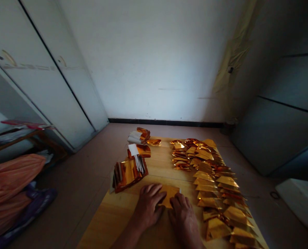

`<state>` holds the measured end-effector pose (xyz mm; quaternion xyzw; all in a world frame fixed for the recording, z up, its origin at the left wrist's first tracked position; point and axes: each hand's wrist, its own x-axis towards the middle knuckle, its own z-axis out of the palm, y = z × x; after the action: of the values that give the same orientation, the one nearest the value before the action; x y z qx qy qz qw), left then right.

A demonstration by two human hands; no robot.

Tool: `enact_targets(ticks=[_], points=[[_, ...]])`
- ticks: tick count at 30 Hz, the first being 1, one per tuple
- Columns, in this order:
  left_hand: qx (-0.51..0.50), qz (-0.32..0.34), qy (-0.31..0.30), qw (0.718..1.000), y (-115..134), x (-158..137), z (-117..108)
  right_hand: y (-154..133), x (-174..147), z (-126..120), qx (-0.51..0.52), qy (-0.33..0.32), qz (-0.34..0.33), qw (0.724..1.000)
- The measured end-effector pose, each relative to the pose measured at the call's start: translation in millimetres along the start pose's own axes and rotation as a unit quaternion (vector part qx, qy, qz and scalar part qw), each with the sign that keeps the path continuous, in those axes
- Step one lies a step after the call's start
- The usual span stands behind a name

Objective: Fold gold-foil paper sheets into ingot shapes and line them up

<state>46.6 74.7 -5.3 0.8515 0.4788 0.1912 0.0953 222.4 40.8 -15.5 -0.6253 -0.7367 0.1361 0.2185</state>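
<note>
In the head view, the gold foil sheet (171,193) lies between your two hands, low over the wooden table (120,212). Your left hand (149,204) is partly curled, holding the sheet by its left side; your right hand (183,214) holds the right side with bent fingers. Whether your fingertips pinch it or pin it to the tabletop is hidden beneath your hands.

Expect next to no weight. The sheet looks thin and paper-like, probably limp across its middle, smooth enough to slide under dry fingers, and quick to keep any crease. It likely tears or wrinkles if you pull your hands apart hard, so take it lightly by opposite edges, near the corners, and leave the shiny middle alone.

Beyond and left of your left hand stands a bundle of foil sheets (128,173); single sheets there probably cling together, so lift one by a free edge. Right of your right hand, folded foil pieces (207,188) overlap in rows; they look hollow and easily crushed, best touched at their folded edges.
</note>
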Motion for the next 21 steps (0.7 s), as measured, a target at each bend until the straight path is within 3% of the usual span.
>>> enact_targets(ticks=[15,21], points=[[0.019,-0.005,0.028,0.999,-1.4,1.6,5.6,11.1,9.4,-5.3,0.026,-0.016,-0.044,0.999],[0.036,0.041,0.012,0.998,-3.1,0.1,7.2,15.4,9.9,2.2,0.014,0.008,-0.056,0.998]])
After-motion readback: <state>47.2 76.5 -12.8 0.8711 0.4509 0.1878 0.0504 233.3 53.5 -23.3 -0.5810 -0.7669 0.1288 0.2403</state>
